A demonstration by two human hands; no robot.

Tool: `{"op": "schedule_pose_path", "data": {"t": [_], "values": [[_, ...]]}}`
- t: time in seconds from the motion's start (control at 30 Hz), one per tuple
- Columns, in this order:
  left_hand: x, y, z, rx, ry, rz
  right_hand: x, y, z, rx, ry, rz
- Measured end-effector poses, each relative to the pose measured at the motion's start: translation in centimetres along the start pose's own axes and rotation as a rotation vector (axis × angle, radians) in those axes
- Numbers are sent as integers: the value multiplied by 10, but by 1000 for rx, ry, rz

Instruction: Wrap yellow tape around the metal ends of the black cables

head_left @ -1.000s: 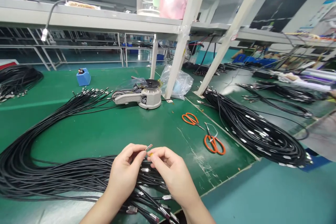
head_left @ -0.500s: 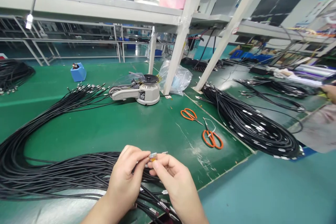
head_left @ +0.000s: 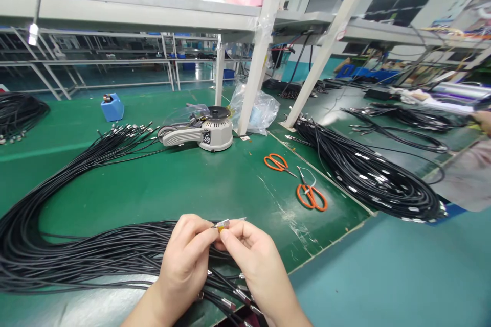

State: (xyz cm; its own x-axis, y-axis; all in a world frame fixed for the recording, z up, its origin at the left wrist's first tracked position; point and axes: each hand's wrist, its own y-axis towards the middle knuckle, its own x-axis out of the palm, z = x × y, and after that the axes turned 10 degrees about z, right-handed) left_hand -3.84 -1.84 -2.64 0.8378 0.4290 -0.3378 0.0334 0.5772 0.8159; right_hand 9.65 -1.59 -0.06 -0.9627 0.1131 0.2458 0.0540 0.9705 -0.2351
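Between my fingertips is a small silver cable connector (head_left: 223,224) with a yellowish, tape-like patch on it. My left hand (head_left: 187,255) pinches it from the left, thumb and forefinger together. From the other side my right hand (head_left: 255,258) grips it with thumb and bent fingers. Below both hands lies a bundle of black cables (head_left: 111,248), partly hidden by them. Loose metal-tipped cable ends (head_left: 228,303) stick out beneath my wrists.
A grey tape dispenser (head_left: 216,135) stands mid-table, with a blue holder (head_left: 112,108) to its left. Two orange-handled scissors (head_left: 276,162) lie right of centre. A coiled cable bundle (head_left: 368,173) rests on the right-hand table. Another person's sleeve (head_left: 466,176) shows at far right.
My left thumb and forefinger have closed in around the connector, and it has tilted slightly. My right hand keeps its grip. The whole view has shifted a little.
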Motion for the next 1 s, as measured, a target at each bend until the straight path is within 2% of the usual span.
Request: {"op": "schedule_pose_path", "data": {"t": [0.47,1.0], "values": [[-1,3,2,11,15,40,1,0,-6,-18,-94,19],[-2,0,0,1,-11,38,2,-1,-10,-39,-103,-6]]}}
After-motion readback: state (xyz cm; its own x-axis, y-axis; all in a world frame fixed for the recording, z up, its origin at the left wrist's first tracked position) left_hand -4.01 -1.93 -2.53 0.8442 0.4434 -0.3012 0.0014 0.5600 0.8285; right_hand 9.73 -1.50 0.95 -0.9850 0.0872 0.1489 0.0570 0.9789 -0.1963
